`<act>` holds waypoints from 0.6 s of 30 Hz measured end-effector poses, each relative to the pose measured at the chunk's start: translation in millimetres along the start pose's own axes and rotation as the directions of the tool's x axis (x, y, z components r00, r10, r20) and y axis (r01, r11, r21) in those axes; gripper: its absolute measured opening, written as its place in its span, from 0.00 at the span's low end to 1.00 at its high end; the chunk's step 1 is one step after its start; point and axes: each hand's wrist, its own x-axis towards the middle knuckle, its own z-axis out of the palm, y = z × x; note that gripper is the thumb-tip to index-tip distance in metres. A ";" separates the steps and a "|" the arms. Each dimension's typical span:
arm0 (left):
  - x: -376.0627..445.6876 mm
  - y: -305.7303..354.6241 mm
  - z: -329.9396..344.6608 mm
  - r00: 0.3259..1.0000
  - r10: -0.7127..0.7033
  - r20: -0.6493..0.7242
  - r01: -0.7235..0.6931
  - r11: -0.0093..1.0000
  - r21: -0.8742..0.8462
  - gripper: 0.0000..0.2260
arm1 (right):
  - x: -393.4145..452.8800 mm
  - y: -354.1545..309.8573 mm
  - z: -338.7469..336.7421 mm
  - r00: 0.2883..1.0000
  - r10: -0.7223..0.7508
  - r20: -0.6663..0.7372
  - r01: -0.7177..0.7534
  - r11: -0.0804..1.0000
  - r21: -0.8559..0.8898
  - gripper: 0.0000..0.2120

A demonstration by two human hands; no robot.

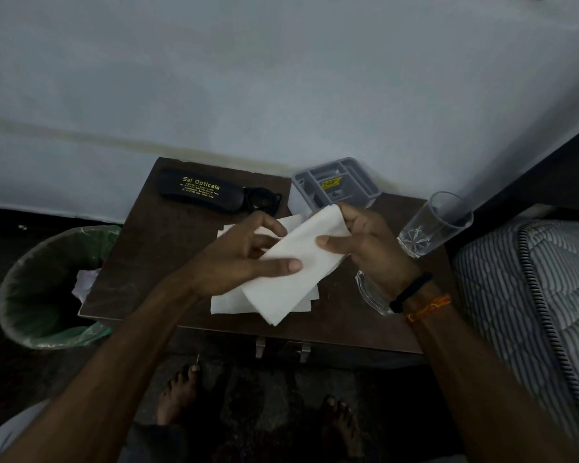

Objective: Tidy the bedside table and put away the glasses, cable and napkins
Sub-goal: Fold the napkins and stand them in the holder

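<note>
A white napkin [298,265] is held above the dark brown bedside table [141,262] by both hands. My left hand [244,259] pinches its lower left edge and my right hand [368,242] grips its upper right end. More white napkins [228,302] lie flat on the table beneath it. At the back of the table lies a black glasses case [194,190] with gold lettering, and dark glasses [261,202] rest against its right end. No cable is visible.
A grey compartment organiser [338,185] stands at the table's back. A clear drinking glass [435,225] stands at the right edge, another glass object [371,295] under my right wrist. A green-lined bin [47,285] sits left of the table, a striped mattress [532,295] right.
</note>
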 end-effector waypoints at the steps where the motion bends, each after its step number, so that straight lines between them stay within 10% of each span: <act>1: -1.4 0.4 4.4 0.999 -0.008 0.052 0.006 0.999 0.047 0.21 | 0.2 0.7 2.4 1.000 -0.010 0.025 0.010 1.000 0.002 0.16; 11: -7.8 -1.1 5.9 0.999 -0.042 0.023 0.046 0.968 -0.248 0.19 | 3.6 -10.4 -13.2 0.825 0.027 -0.564 0.115 0.970 0.216 0.07; 15: -2.0 -2.5 7.8 0.999 -0.023 -0.043 0.008 0.946 -0.324 0.19 | -10.5 -7.5 13.9 0.927 0.245 -0.284 -0.150 0.936 0.318 0.29; 18: 0.0 -2.7 15.4 0.998 0.007 -0.064 -0.027 0.949 -0.315 0.18 | -18.7 -3.0 51.4 0.963 0.252 -0.095 -0.200 0.904 0.378 0.21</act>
